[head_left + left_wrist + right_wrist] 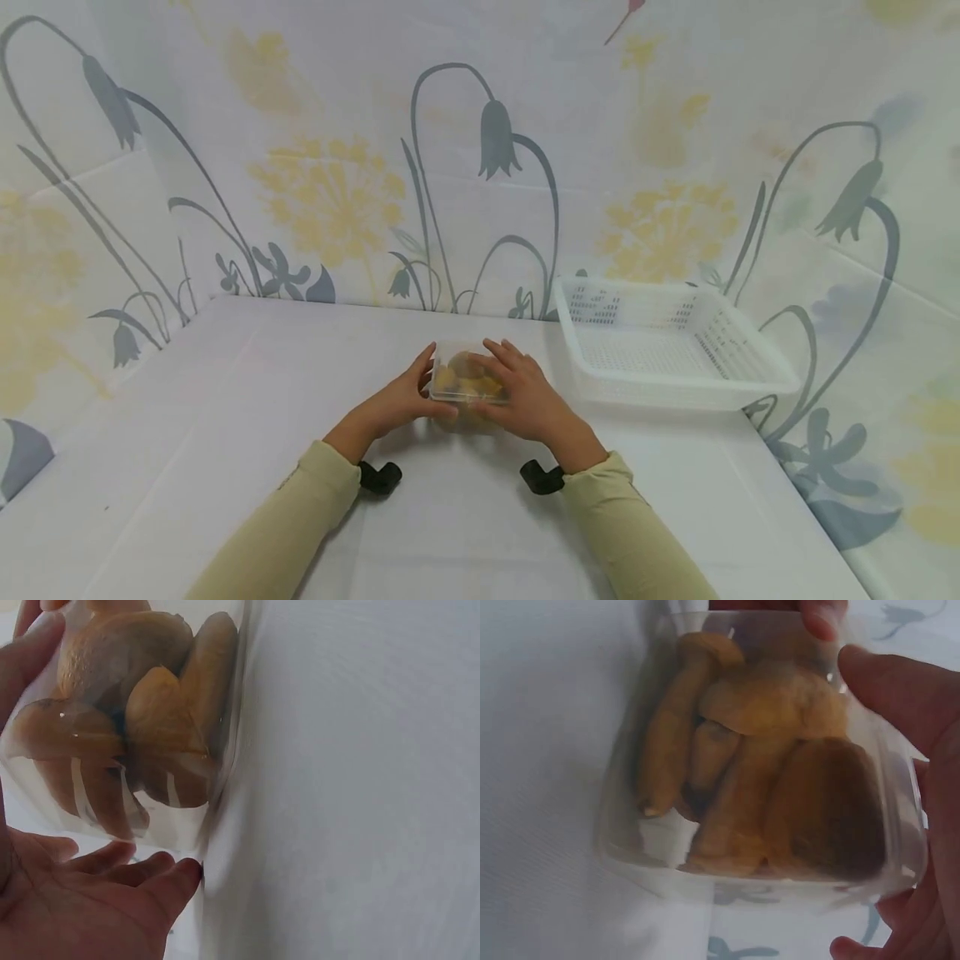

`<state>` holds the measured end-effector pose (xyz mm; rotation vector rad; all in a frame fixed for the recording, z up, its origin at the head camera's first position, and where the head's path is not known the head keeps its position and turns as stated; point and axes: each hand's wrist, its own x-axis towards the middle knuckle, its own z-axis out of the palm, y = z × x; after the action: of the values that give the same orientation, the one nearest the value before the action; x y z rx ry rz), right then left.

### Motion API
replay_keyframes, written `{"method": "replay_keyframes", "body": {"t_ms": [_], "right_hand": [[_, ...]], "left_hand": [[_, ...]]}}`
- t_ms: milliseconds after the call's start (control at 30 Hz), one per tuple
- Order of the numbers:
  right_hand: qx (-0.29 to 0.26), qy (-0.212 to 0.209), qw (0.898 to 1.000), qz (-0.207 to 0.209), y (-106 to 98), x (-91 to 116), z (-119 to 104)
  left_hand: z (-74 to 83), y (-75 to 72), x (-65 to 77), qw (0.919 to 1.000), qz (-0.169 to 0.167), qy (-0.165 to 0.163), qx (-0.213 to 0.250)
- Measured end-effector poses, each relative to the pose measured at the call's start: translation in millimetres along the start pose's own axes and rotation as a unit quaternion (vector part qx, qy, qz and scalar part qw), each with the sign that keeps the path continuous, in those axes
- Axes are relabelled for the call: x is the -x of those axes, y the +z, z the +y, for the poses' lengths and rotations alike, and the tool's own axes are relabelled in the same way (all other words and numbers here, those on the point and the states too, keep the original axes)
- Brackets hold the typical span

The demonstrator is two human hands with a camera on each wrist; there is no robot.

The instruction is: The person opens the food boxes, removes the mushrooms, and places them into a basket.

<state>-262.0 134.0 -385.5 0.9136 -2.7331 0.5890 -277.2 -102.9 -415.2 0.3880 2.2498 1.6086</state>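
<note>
Box (468, 387), one and clear, at the middle of one white table (225, 408): nearest come two sleeves (300, 508), two black wrist pieces (381, 478), then left hand (393, 407) and right hand (527, 398) gripping its opposite sides, fingers parted. At least four mushrooms (739, 802) show inside. Beyond, rightward, one basket (645, 352); behind, one flowered cloth (337, 92).

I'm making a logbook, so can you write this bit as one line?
left hand: holds clear box | right hand: holds clear box | inside: brown mushroom-like pieces | white basket: on table, right side
</note>
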Motion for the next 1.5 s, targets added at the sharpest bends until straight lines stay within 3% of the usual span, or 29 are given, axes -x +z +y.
{"method": "replay_keyframes", "body": {"t_ms": [267,1000,1200,1500], "right_hand": [[0.019,-0.020,1.000,0.008,8.9,2.5,-0.5],[-0.008,-0.063,0.998,0.012,9.8,3.4,-2.3],[-0.015,-0.071,0.997,0.013,13.2,4.1,-2.5],[0.007,-0.100,0.994,0.041,15.1,5.6,-5.6]], "left_hand": [[-7.7,4.0,-6.3,0.9998,-0.005,0.014,0.014],[-2.9,4.2,-3.0,0.9998,0.010,0.017,-0.006],[-4.6,4.8,-2.7,0.9991,0.014,0.040,-0.012],[-5.1,9.3,-1.7,0.9982,0.046,0.027,-0.029]]}}
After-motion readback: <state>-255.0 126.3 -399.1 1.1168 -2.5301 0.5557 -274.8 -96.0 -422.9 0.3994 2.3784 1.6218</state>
